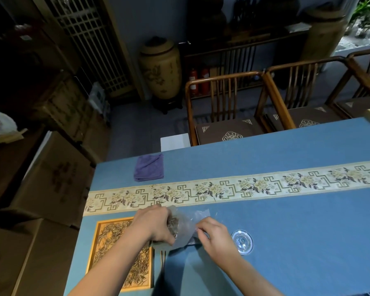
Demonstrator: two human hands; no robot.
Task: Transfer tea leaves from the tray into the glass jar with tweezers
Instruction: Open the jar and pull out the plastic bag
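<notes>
A wooden tray (98,236) of dark tea leaves lies at the table's near left, partly under my left forearm. My left hand (156,225) is closed around a clear crinkled bag (188,223) with a clump of tea leaves inside. The bag's other side is pinched by my right hand (214,233). A round clear glass piece (242,242) stands just right of my right hand; whether it is the jar from above or its lid, I cannot tell. Thin dark sticks (162,258), possibly the tweezers, lie under the bag beside the tray.
The blue tablecloth (286,231) has a floral runner (222,189) across it. A folded purple cloth (149,167) lies at the far left corner. Wooden chairs (222,103) stand behind the table, cardboard boxes (51,178) to its left.
</notes>
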